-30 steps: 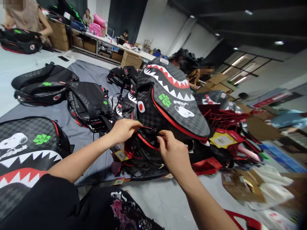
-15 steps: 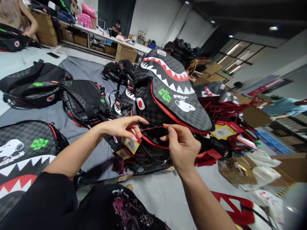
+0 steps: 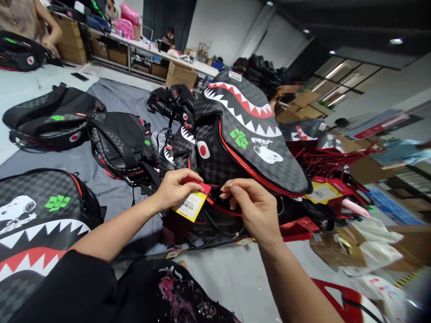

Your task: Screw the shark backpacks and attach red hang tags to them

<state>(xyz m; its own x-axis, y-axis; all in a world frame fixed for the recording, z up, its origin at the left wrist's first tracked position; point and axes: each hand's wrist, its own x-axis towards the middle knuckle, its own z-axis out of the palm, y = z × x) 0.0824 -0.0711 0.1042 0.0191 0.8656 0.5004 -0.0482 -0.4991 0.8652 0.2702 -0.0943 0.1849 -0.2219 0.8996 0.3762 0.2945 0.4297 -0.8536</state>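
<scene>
In the head view my left hand (image 3: 180, 190) is closed in a pinch on the upper edge of a red and yellow hang tag (image 3: 191, 205) with a white barcode label. Level with it, my right hand (image 3: 251, 204) has its thumb and fingertips pressed together. Whatever those fingertips hold is too thin or hidden to make out. Both hands are just in front of a dark checkered backpack (image 3: 215, 161) with red zipper trim, a shark-mouth print and a red-and-white eye. Its lower front lies partly behind my fingers.
Black checkered backpacks (image 3: 117, 139) lie on a grey sheet (image 3: 116, 94) to the left. Another shark-print backpack (image 3: 57, 202) is near my left arm. Red tags (image 3: 323, 159) bunch at the right, beside cardboard and plastic bags (image 3: 373, 233). Other people are in the background.
My left hand has turned the tag face-up and now grips its top edge. The red string stretched between my hands no longer shows clearly. My right hand stays pinched.
</scene>
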